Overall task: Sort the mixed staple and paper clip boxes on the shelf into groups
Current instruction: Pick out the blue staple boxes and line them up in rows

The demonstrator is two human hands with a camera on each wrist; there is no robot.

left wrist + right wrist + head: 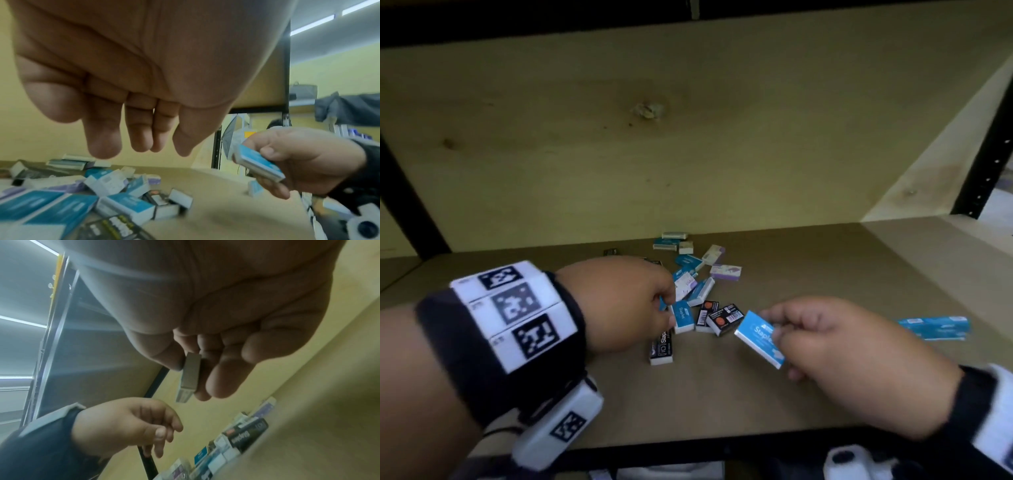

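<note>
Left hand (626, 301) reached palm-down over the near left edge of the pile of small boxes (688, 274) on the shelf board (825, 274). Left-wrist view showed its fingers (102, 142) hanging loosely, slightly bent, apart from the boxes beneath and gripping nothing. In the head view the fingertips sat just above a blue-and-white box printed "Staples" (683, 317); contact could not be confirmed there.

Pile count, head view, partly overlapping so approximate: about six blue or teal boxes, three lilac-and-white boxes (726, 272), three black boxes in front plus two small dark ones at the back left. A black box with white "Staples" lettering (661, 346) lay nearest, half under the left hand. Two black boxes with orange dots and barcode labels (717, 317) lay side by side just right of it. Other print too blurred to read.

Right hand (835, 356) was raised off the board, right of the pile. Thumb on top and fingers beneath pinched a blue "Staples" box (758, 337), tilted, its white edge facing the camera; right-wrist view showed it edge-on (188, 378) between thumb and fingers.

Well right of that hand, a separate group of blue boxes (935, 327) lay on the board, motion-blurred; count uncertain, at least two.
</note>
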